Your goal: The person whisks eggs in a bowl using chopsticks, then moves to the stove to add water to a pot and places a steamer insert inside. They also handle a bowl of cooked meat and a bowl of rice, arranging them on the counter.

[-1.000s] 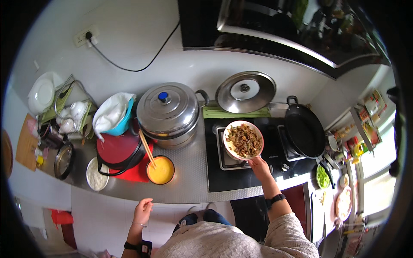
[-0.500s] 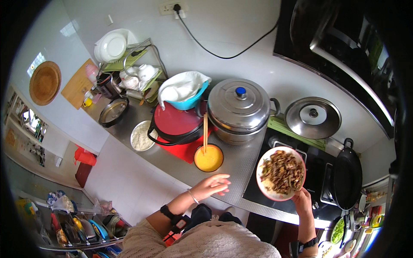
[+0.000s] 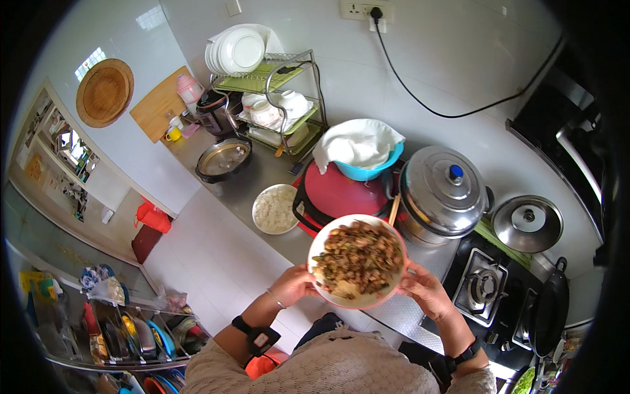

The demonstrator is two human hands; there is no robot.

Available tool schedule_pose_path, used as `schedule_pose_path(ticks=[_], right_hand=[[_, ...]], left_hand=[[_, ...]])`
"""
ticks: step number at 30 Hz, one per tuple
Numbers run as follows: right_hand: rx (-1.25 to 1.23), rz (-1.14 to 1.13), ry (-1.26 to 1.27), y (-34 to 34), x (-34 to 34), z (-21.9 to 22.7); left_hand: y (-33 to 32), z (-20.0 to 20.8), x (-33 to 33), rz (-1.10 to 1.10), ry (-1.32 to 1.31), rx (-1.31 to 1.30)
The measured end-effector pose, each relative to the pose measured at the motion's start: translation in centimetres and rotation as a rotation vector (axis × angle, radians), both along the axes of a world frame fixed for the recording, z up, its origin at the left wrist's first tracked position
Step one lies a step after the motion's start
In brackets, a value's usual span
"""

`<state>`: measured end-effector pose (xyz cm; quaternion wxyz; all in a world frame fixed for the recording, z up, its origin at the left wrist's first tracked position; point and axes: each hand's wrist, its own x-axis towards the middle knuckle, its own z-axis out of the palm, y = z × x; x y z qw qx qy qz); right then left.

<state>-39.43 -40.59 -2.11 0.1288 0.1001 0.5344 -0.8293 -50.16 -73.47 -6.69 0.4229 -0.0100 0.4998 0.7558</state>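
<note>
A white bowl with a red rim [image 3: 357, 303] is held up in front of me, over the counter's front edge. Brown chopped food [image 3: 361, 256] fills most of it. My left hand [image 3: 293, 287] grips the rim on the left, and my right hand [image 3: 421, 286] grips it on the right. Behind the bowl, a pair of wooden chopsticks [image 3: 394, 210] sticks up; the bowl of yellow liquid they stood in is hidden. Left of the held bowl, a bowl of white grainy food [image 3: 275, 209] rests on the counter beside a red-topped electric pan [image 3: 344, 194].
A blue basin with white cloth [image 3: 367, 172] sits on the red lid. To its right stand a large steel pot [image 3: 443, 190], a steel lid [image 3: 528, 223], a gas burner [image 3: 483, 286] and a black wok [image 3: 550, 312]. A dish rack [image 3: 282, 85] stands at the back left.
The bowl of brown food has moved left from above the stove. My left hand, free before, now holds its rim too. The view has turned leftward.
</note>
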Motion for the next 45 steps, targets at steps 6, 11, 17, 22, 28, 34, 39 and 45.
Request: schedule_pose_path(ticks=[6, 11, 17, 22, 28, 34, 39, 45], right_hand=[[0.04, -0.016, 0.003, -2.7, -3.3, 0.3], [0.138, -0.159, -0.068, -2.0, -0.7, -1.6], [0.224, -0.368, -0.165, -1.9, 1.5, -1.4], [0.3, -0.458, -0.176, -0.3, 0.3, -1.0], [0.564, -0.665, -0.027, 5.6, -5.5, 0.9], [1.272, -1.012, 0.101, 14.0, -8.6, -0.3], [1.397, -1.003, 0.336, 11.5, -12.1, 1.2], [0.755, -0.104, -0.135, 2.6, -11.0, -3.0]], left_hand=[[-13.5, -3.8, -7.5, 0.44, 0.119, -0.083], [-22.4, -8.9, -13.4, 0.789, 0.052, -0.147], [-25.4, -16.8, -20.0, 1.127, -0.005, 0.034], [-25.4, -22.4, -25.4, 1.157, 0.024, 0.053], [-27.5, -22.3, -26.3, 0.673, 0.272, -0.461], [-23.5, -16.2, -25.0, 1.009, 0.035, -0.564], [-7.6, -3.4, -18.0, 0.384, 0.629, -0.375], [7.7, -3.9, -12.4, -0.48, 0.315, -0.169]])
